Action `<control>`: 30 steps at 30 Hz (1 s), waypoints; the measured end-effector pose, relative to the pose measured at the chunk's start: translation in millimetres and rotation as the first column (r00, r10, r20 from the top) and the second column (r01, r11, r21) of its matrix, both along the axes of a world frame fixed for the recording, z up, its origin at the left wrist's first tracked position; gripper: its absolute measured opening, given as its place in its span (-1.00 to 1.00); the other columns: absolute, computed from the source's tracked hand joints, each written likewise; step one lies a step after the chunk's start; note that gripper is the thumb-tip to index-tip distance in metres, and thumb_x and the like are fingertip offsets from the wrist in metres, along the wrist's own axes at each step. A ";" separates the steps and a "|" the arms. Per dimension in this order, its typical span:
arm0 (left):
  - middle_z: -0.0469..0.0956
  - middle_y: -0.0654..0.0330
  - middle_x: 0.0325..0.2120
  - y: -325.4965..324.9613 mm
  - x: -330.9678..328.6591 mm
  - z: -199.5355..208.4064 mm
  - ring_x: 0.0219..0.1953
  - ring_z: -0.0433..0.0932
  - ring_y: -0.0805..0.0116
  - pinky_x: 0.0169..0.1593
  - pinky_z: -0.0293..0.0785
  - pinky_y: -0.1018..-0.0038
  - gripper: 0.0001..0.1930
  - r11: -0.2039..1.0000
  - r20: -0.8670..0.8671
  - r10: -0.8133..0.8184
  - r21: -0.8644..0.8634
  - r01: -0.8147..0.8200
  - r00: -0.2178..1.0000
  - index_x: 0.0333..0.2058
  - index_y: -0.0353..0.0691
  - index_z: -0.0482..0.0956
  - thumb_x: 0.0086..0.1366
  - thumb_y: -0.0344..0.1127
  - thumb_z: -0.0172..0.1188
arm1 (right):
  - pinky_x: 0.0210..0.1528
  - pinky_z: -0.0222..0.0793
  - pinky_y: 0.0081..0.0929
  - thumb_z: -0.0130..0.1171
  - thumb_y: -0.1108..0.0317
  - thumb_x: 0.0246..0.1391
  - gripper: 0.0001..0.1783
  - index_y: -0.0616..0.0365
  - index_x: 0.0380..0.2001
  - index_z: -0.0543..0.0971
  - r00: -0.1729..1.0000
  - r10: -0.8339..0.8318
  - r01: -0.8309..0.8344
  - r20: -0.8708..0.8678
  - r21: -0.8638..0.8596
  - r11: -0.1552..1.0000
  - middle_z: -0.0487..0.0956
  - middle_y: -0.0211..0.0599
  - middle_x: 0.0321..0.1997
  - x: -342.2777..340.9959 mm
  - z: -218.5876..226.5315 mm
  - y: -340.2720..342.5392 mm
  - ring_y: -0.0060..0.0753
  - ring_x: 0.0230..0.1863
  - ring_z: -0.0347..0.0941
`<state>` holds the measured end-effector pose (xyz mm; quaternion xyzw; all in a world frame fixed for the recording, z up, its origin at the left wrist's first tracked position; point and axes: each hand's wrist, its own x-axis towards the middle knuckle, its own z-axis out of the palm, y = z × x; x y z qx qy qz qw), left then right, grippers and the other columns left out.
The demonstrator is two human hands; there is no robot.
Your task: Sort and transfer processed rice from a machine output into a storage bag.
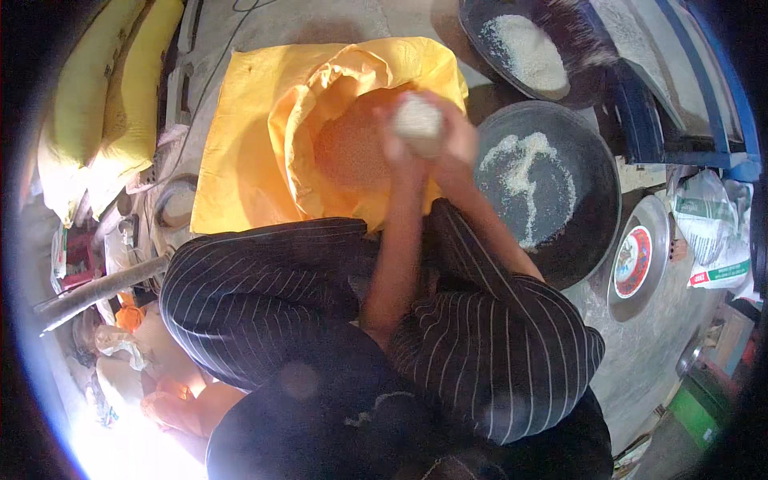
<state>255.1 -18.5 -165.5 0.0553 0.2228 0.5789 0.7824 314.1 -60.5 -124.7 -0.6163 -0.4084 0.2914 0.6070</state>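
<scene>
My left hand [394, 148] and my right hand [459, 138] are together over the opening of a yellow sack [240, 128]. Between them they hold a small rounded cup [419, 120] that looks heaped with white grain; blur hides its exact shape. The sack's rim is rolled down, and grain [348, 148] shows inside, tinted orange by the sack. Just right of my right hand is a wide black pan [592, 216] with white grains [524, 180] strewn across its bottom.
Beyond the pan, a dark basin [480, 40] holds a white grain heap [524, 56], its right side blurred. A steel plate [632, 260] with a coloured centre lies at right, near plastic bags [712, 224]. Full yellow sacks [132, 88] stand at left, above a wooden pole [104, 292].
</scene>
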 end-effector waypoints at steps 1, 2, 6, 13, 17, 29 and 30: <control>0.50 0.07 -0.22 15.1 -14.6 -29.5 -0.20 0.51 0.21 -0.08 0.44 0.33 -0.47 0.994 -0.083 0.055 0.098 -0.046 0.995 -0.08 -0.24 0.40 0.32 0.12 -0.25 | 0.10 0.24 -0.42 -0.10 0.17 0.14 -0.54 0.31 -0.02 0.41 0.958 0.139 -0.131 -0.252 0.046 0.990 0.49 -0.08 -0.06 0.7 -21.3 14.0 -0.28 -0.03 0.41; 0.49 0.04 -0.17 31.7 -39.5 -71.8 -0.15 0.49 0.18 -0.03 0.42 0.31 -0.49 0.976 -0.156 0.124 0.195 -0.092 0.980 -0.02 -0.25 0.38 0.33 0.07 -0.22 | 0.10 0.24 -0.42 -0.10 0.17 0.14 -0.54 0.31 -0.02 0.41 0.963 0.127 -0.119 -0.238 0.047 0.992 0.49 -0.08 -0.06 -3.7 -30.4 16.9 -0.28 -0.03 0.41; 0.44 0.03 -0.06 94.3 -229.4 -212.2 -0.04 0.43 0.16 0.07 0.33 0.32 -0.55 0.991 -0.330 0.121 0.091 -0.096 0.936 0.06 -0.28 0.33 0.32 -0.11 -0.19 | 0.16 0.18 -0.41 0.02 0.21 0.06 -0.57 0.27 -0.06 0.45 0.815 -0.035 0.028 0.579 0.022 0.999 0.50 0.01 -0.05 -20.2 -9.8 8.7 -0.26 0.09 0.37; 0.31 0.01 0.07 34.4 -74.8 -94.3 0.16 0.21 0.14 0.21 0.09 0.35 -0.57 0.884 -0.894 -0.031 -0.233 0.406 -0.446 -0.02 -0.42 0.36 0.27 -0.18 -0.10 | 0.08 0.21 -0.20 0.08 0.16 0.05 -0.44 0.35 0.02 0.36 0.646 -0.523 0.702 0.556 -0.163 0.693 0.44 0.10 -0.01 140.7 -77.2 -128.1 -0.01 0.05 0.37; 0.26 -0.17 0.07 5.3 -34.4 -13.6 0.19 0.14 -0.05 0.25 0.00 0.21 -0.56 0.875 -0.917 0.398 0.385 0.293 0.015 -0.05 -0.45 0.36 0.20 -0.21 0.04 | 0.27 -0.16 -0.09 -0.01 0.03 0.07 -0.19 0.43 0.18 0.04 0.431 -0.206 0.749 0.878 -0.221 0.625 0.00 0.31 0.25 100.7 -94.1 -118.1 0.16 0.29 -0.06; 0.49 -0.25 -0.25 -52.4 46.9 2.5 -0.14 0.46 -0.18 -0.05 0.36 0.25 -0.56 0.726 -0.941 0.270 0.337 0.599 0.202 -0.10 -0.44 0.40 0.18 -0.18 0.09 | 0.32 -0.16 -0.26 -0.17 -0.04 0.14 -0.28 0.33 0.18 0.13 0.433 -0.221 0.699 0.874 -0.171 0.694 0.05 0.10 0.31 136.8 -120.6 -70.3 -0.01 0.34 -0.06; 0.49 -0.25 -0.25 -43.4 28.2 -1.9 -0.13 0.46 -0.15 -0.04 0.36 0.25 -0.55 0.742 -0.969 0.231 0.230 0.630 0.082 -0.08 -0.44 0.40 0.17 -0.18 0.10 | 0.32 -0.16 -0.26 -0.17 -0.04 0.14 -0.28 0.33 0.18 0.13 0.467 -0.226 0.674 0.855 -0.178 0.717 0.05 0.10 0.31 114.1 -110.0 -63.6 -0.01 0.34 -0.06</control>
